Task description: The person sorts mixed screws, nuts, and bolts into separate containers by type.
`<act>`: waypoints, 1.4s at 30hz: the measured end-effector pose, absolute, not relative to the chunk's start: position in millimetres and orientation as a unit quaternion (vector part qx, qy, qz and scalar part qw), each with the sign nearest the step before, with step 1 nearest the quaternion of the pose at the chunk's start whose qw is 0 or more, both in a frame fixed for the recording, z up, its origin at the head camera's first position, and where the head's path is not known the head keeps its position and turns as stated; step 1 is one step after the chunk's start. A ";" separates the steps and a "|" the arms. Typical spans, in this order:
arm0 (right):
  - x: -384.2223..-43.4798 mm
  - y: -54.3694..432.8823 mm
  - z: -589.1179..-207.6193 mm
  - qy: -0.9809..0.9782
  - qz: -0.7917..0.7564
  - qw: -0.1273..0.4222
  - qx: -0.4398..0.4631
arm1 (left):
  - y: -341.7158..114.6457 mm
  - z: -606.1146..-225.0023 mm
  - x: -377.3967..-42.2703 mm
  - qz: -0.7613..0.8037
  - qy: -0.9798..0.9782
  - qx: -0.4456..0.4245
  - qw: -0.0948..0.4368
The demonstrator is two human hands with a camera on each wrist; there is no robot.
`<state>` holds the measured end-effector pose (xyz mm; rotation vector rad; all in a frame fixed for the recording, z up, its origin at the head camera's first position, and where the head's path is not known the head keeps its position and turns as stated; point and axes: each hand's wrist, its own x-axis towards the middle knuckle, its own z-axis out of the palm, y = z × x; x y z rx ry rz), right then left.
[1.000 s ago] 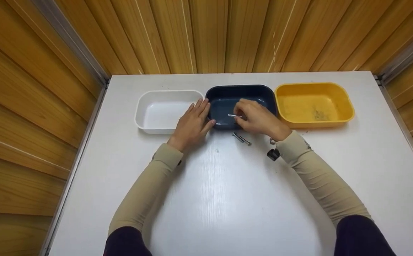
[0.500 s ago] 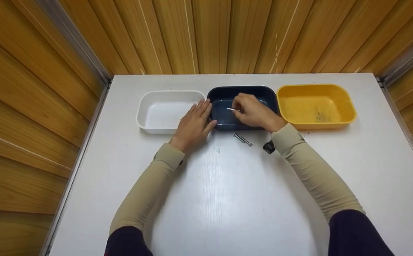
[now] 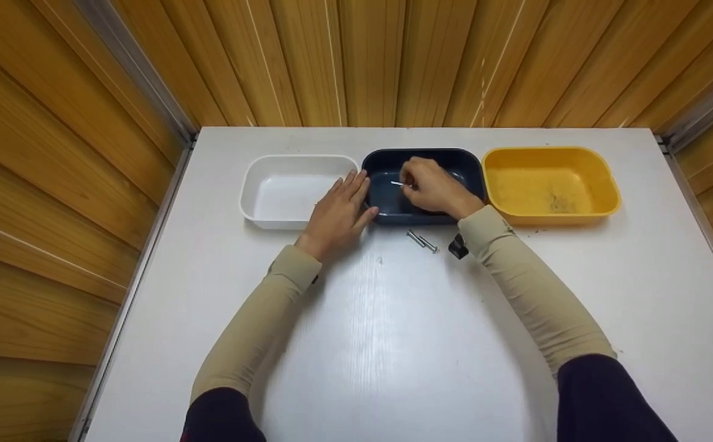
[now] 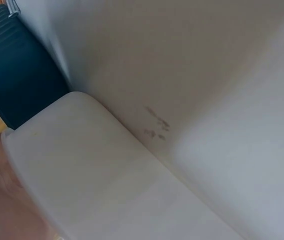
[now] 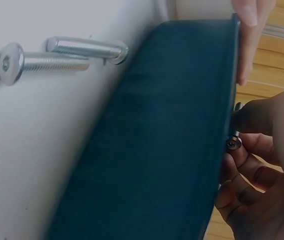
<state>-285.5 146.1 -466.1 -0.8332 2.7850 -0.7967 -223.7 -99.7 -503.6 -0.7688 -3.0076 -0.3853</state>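
In the head view, my right hand [image 3: 433,186] pinches a silver bolt [image 3: 396,183] over the dark blue bin [image 3: 418,218]. The right wrist view shows that bolt's socket head [image 5: 233,143] between thumb and fingers, just past the bin's rim; part of the bolt is hidden. My left hand [image 3: 338,212] lies with straight fingers across the edges where the white bin [image 3: 270,224] and the blue one meet. Two more bolts [image 5: 56,63] lie side by side on the table before the blue bin, their heads facing opposite ways.
A yellow bin [image 3: 565,219] stands at the right of the row, with dark smudges on its floor. All three bins sit side by side near the back edge of the white table [image 3: 369,331]. Wooden panels [image 3: 369,61] rise behind and at both sides.
My right hand has moved slightly back and left, deeper over the blue bin, still pinching the bolt. The left hand keeps its place on the bin edges. The camera view has shifted a little.
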 end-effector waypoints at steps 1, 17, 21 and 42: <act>-286.8 145.6 -467.5 0.923 -0.263 0.065 -0.274 | -99.8 -503.6 -223.8 -0.124 -0.961 -0.246 0.007; -297.5 143.6 -482.2 0.931 -0.274 0.060 -0.232 | -97.7 -503.4 -225.5 -0.117 -0.962 -0.245 0.002; -298.0 143.8 -480.9 0.931 -0.279 0.049 -0.229 | -98.3 -503.3 -225.7 -0.118 -0.962 -0.246 0.006; -290.8 146.4 -472.9 0.930 -0.276 0.025 -0.239 | -100.4 -503.2 -224.8 -0.121 -0.960 -0.251 0.014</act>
